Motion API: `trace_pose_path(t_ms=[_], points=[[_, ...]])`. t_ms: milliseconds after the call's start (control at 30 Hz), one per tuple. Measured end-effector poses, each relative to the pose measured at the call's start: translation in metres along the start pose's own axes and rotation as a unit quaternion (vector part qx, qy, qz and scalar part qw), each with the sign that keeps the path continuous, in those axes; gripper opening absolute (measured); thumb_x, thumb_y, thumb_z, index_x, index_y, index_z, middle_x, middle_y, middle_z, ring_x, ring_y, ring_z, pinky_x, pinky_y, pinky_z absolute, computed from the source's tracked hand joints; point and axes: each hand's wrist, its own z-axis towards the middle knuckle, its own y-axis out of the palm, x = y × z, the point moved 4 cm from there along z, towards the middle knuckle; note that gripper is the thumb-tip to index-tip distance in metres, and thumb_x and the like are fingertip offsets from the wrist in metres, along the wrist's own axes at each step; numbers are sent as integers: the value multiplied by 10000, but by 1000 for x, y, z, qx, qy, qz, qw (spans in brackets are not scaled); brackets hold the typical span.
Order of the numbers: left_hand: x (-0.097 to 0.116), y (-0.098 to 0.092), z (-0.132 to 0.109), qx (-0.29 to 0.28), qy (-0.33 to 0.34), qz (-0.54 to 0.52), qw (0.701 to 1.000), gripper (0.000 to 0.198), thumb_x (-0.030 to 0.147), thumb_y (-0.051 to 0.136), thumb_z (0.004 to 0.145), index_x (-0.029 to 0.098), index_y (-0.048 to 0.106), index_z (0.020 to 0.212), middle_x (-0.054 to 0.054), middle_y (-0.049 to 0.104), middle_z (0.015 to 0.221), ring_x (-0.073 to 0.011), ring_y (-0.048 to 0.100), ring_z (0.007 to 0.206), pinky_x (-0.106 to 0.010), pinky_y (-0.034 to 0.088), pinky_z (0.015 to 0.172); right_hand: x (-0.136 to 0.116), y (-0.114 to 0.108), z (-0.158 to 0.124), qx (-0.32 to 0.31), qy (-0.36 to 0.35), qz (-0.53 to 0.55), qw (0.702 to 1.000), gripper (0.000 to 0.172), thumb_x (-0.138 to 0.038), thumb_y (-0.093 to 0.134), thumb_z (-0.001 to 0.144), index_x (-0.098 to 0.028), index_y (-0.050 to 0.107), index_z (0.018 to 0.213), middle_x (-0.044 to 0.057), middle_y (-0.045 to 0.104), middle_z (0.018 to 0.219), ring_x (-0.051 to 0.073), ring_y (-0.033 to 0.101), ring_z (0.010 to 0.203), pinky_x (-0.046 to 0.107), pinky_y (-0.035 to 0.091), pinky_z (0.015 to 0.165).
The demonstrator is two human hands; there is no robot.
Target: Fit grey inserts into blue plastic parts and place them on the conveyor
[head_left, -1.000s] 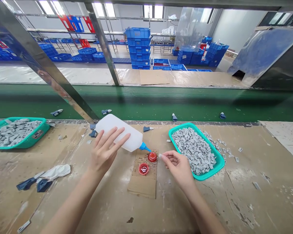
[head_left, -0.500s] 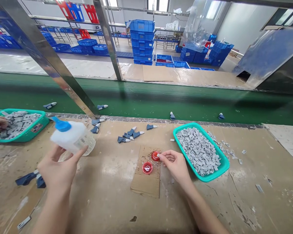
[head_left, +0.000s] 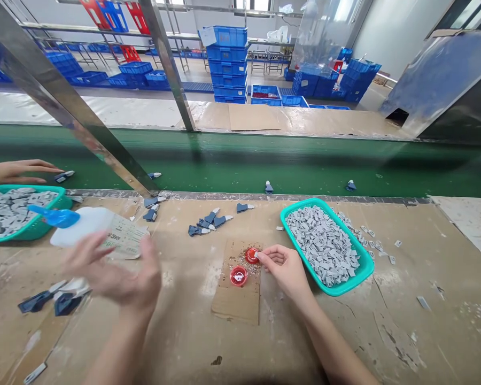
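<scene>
Pinching pale bit (head_left: 258, 255) at red cap (head_left: 250, 256), mid desk.
My R hand (head_left: 285, 269) is gripping it w/ thumb & forefinger; my L hand (head_left: 118, 278) is blurring, fingers spread, by glue bottle (head_left: 88, 231) lying nr desk's left edge.

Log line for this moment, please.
left hand: open, beside bottle | right hand: fingers pinch piece at rear red cap

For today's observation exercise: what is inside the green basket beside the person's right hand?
The green basket holds a heap of small grey pieces; its floor and the lower pieces are covered.
</scene>
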Motion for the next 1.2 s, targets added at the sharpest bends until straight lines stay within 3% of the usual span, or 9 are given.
trace_pose_path(t_ms=[33,167,333,533,667,933,1067,1167,1200], points=[[11,10,13,50,-7,8,999,495,237,610,773,238,440,1238,-97,490,1245,-321,442,1180,-480,446,873,0,0,0,2,0,-2,1000,334,-474,698,698,-143,672,739,80,700,686,175,616,600,282,502,566],[48,110,66,-228,1,5,974,280,310,441,886,172,555,1102,-104,585,1144,-236,512,1102,-375,441,889,1,0,1,3,5,-6,1000,314,-454,697,704,-143,668,729,74,687,663,176,609,585,289,498,566],[76,227,101,-366,-23,40,929,411,501,535,814,120,652,913,-165,666,922,-299,596,954,-383,467,794,2,2,3,15,5,10,1000,312,-450,716,683,-141,672,702,59,674,626,168,601,560,275,485,541],[83,295,102,-451,-92,77,884,329,377,568,850,130,592,1067,-107,615,1070,-210,606,937,-393,500,791,-2,0,1,-15,46,129,990,310,-426,756,648,-137,671,723,38,668,635,133,576,554,238,467,531],[77,297,97,-472,-107,61,873,330,312,560,865,152,551,1154,-101,574,1163,-213,589,988,-411,500,821,-9,-2,-2,-82,138,296,942,204,-300,765,680,-126,664,717,10,632,665,65,532,543,154,447,510],[87,270,94,-440,-142,-101,881,314,303,562,864,155,560,1140,-102,576,1172,-217,584,1007,-418,493,839,-10,2,-11,-215,300,580,726,150,-132,722,731,-132,606,826,-21,550,701,12,522,579,-5,453,486],[95,216,88,-405,-156,-247,866,320,268,500,896,157,503,1196,-123,632,1127,-191,622,983,-344,494,849,-10,-1,-13,-208,265,552,763,140,-176,723,740,-160,614,827,-23,551,713,27,506,581,27,463,463],[91,152,64,-391,-176,-357,830,346,289,418,933,218,416,1271,-99,647,1128,-182,628,1011,-342,499,866,-9,-2,-12,-157,193,444,861,149,-235,743,728,-147,629,765,-11,570,719,28,487,567,55,436,462],[87,131,53,-380,-222,-450,777,349,290,460,916,218,440,1257,-102,647,1129,-206,615,1048,-369,490,892,-9,-2,-11,-129,159,385,900,160,-254,742,730,-140,633,754,-4,584,717,30,486,563,70,431,471]])
